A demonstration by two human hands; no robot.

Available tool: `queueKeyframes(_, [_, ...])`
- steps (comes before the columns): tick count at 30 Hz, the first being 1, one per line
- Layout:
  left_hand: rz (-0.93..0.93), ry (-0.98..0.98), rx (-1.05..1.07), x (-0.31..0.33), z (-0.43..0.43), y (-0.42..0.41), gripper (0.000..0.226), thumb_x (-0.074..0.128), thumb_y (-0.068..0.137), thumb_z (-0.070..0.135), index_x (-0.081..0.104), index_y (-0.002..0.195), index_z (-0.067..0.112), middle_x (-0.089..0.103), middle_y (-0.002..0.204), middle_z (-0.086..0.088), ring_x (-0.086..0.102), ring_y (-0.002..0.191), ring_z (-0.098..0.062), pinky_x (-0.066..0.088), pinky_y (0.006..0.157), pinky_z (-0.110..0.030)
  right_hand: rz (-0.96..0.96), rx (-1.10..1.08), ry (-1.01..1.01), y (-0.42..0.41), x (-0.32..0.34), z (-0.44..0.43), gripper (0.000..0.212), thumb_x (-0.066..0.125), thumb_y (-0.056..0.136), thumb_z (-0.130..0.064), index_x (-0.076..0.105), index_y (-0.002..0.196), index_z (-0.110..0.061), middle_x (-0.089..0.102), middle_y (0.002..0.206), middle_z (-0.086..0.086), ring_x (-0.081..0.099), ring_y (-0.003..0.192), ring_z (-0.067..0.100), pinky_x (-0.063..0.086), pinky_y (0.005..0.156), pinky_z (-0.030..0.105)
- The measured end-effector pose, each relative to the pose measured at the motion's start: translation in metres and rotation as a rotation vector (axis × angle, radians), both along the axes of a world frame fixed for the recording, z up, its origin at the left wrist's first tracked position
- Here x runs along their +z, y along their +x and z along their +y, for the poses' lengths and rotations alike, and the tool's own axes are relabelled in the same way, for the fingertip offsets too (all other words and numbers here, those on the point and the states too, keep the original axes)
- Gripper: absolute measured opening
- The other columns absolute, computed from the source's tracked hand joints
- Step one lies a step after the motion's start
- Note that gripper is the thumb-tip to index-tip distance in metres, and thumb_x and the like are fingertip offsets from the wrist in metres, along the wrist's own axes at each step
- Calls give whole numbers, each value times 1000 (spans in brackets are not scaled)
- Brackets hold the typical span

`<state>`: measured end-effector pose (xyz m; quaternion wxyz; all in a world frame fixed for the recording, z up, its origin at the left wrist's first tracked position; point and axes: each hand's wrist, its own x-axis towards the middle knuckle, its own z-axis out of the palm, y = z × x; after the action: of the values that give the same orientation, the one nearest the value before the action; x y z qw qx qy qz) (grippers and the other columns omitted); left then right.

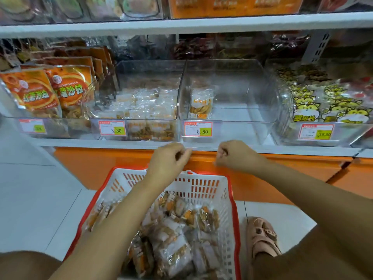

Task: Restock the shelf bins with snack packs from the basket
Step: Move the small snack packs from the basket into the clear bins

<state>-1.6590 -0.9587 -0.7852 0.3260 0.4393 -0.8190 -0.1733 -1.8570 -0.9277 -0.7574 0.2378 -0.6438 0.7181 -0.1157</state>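
Nearest in, the white slotted plastic basket with the red rim [203, 184] is seen on the pale floor, well loaded with small clear-wrapped snack packs [175, 255]; that is where the stock sits. A pink sandal [262, 237] is planted just beside its right wall.

Above the basket's far rim, the left hand [168, 160] and the right hand [234, 156] are held apart, each with fingers curled in on nothing. No pack is carried, so the moment is judged to fall between loads: a fresh pickup is called for, a reach down into the heap and a pinch on one or a few packs.

Beyond the hands, the white shelf lip [121, 143] and the orange base panel [282, 172] must be cleared on the way up.

Further on, the clear acrylic bin with the 8.80 tag [242, 128] is almost bare, a single upright chip pack [200, 105] standing at its left side. Plenty of room is offered there, and its open top is approached over a low front wall. The neighbouring clear bin on the left [141, 128] is already part filled. Overhead, the upper white shelf board [181, 25] limits the height of the lift.
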Motion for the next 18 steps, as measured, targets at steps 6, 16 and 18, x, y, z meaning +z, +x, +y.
queueKeyframes(6, [-593, 534, -32, -61, 40, 17, 38, 57, 93, 24, 49, 56, 15, 49, 56, -2, 51, 53, -15, 38, 52, -23, -78, -95, 519, -20, -95, 34, 29, 67, 88, -20, 60, 115, -12, 63, 114, 5, 56, 88, 18, 45, 73, 24])
queueKeyframes(16, [-890, 686, -38, -115, 86, 18, 29, 38, 97, 21, 63, 88, 9, 64, 92, -11, 62, 85, -25, 47, 71, -32, -273, -397, 443, 4, -132, 47, 36, 58, 90, -9, 55, 124, 2, 58, 126, 19, 56, 116, 32, 48, 91, 34])
queueKeyframes(18, [-1006, 587, -39, -121, 89, 12, 27, 40, 95, 7, 66, 97, 7, 67, 101, -11, 64, 87, -25, 48, 68, -33, -331, -401, 433, 4, -132, 46, 38, 62, 90, -9, 56, 127, -1, 59, 127, 15, 58, 112, 28, 48, 83, 29])
